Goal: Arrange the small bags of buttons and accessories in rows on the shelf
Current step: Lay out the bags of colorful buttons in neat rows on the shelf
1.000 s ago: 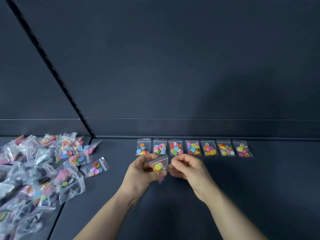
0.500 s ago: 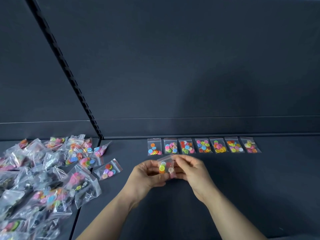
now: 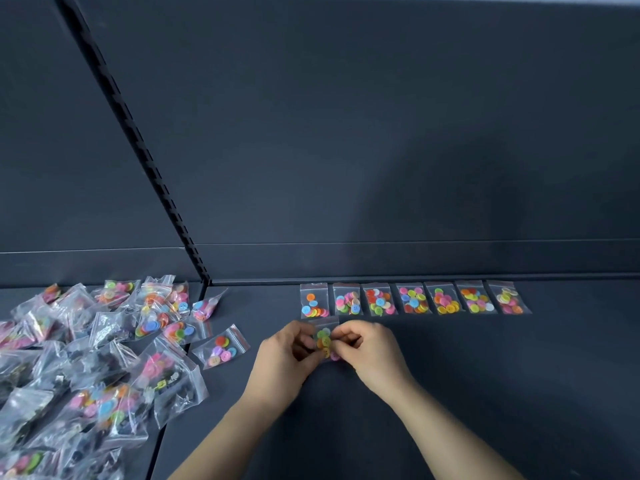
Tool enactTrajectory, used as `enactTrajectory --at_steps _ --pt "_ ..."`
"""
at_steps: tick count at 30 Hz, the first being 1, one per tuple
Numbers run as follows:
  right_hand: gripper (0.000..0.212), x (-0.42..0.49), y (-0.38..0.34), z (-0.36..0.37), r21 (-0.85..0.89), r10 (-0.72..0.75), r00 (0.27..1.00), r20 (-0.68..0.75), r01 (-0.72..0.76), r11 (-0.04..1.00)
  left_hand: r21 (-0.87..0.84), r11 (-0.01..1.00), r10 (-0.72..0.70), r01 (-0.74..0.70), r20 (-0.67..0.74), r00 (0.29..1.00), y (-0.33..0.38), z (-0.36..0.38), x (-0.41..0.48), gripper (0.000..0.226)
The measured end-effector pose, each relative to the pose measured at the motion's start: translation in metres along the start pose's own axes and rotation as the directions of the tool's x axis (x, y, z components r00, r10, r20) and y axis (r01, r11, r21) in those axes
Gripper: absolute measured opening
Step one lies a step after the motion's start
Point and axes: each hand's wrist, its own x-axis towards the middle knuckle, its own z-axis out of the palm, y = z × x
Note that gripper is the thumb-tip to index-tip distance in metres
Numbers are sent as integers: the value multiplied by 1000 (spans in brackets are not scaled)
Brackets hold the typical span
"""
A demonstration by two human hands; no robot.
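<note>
Head view: left hand [image 3: 284, 355] and right hand [image 3: 374, 351] pinch button bag [image 3: 323, 336] with curled fingers [image 3: 349, 338], long axis pointing away

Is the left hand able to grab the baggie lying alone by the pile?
Probably yes: only bare shelf lies between the left hand and that baggie, though it now holds another bag.

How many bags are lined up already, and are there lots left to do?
Early days. Done: a row of seven bags lies at the back of the shelf. In hand: the left hand and right hand pinch another bag in front of the row's left end. Left: the big pile on the left, many more bags.
</note>
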Motion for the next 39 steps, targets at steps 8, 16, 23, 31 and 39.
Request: enactTrajectory --at_steps 8,16,23,31,39 --pt "15 6 -3 4 -250 -88 996 15 89 964 234 969 91 -85 -17 996 -10 -5 6 24" --pt "19 6 -5 8 -330 -120 993 17 119 936 272 946 178 -176 19 984 -13 -8 5 30" --pt "15 5 -1 -2 -148 -102 995 15 103 984 283 948 155 -146 -10 988 -11 -9 0 27" --pt "15 22 -27 2 49 -100 995 -18 101 994 139 989 7 45 -352 936 -17 -59 -28 12" --pt "20 47 -91 64 250 -16 996 88 -6 968 -75 983 -178 167 -603 778 -36 -154 -53 7"
